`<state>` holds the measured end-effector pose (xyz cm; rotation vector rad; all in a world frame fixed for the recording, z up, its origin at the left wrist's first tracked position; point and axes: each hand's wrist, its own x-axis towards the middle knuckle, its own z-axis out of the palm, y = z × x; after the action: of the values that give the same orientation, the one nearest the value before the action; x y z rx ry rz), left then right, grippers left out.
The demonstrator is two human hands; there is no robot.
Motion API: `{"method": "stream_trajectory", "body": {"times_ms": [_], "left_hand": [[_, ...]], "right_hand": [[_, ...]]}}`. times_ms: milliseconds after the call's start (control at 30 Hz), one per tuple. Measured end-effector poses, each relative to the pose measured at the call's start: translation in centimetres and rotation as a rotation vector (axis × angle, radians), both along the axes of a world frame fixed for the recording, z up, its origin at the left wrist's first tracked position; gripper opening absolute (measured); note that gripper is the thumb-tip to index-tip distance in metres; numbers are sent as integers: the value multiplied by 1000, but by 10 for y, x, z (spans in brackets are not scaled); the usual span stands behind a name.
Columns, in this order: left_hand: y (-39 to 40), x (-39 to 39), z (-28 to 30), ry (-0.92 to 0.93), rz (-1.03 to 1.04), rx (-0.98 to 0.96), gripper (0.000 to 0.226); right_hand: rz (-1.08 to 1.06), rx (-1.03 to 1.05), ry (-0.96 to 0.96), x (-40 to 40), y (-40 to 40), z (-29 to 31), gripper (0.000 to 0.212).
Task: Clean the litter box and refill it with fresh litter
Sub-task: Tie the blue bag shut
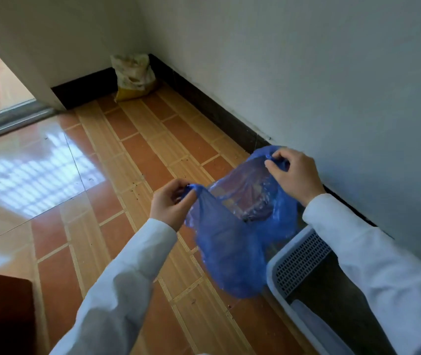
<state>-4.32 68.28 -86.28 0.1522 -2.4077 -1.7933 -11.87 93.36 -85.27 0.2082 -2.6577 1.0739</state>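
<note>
The left hand (171, 203) pinches one top edge of a blue bag (232, 242). Its fingers are curled tight on the thin plastic. The right hand (294, 175) pinches the other top edge, a bit higher up and closer to the wall (307, 73). Its fingers are curled on the plastic too. The two hands are apart, and the mouth of the bag is pulled open between them. You can see through the plastic near the top. Both arms are in white sleeves (127, 278).

The bag hangs down in the air from the hands. Its bottom end droops over the floor (132, 155), just beside the box.

The litter box (299, 260) sits on the floor at the lower right, next to the wall. It is pale, with a part full of little holes at one end. The inside looks dark. The right sleeve hides some of it.

The floor has shiny red and tan tiles. Far off in the corner, a yellow and white sack (133, 78) leans against the wall. A dark red-brown thing (1, 313) shows at the lower left edge.
</note>
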Motion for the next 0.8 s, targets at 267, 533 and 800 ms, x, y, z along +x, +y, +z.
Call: {"method": "stream_trajectory", "body": {"times_ms": [267, 533, 800], "left_hand": [[2, -49, 86, 48, 10, 332, 9], [4, -90, 151, 137, -162, 626, 15], [-14, -107, 145, 81, -256, 612, 13]], "right_hand": [[-11, -118, 149, -12, -8, 85, 16], [60, -526, 151, -28, -34, 150, 11], [171, -715, 29, -22, -52, 152, 14]]}}
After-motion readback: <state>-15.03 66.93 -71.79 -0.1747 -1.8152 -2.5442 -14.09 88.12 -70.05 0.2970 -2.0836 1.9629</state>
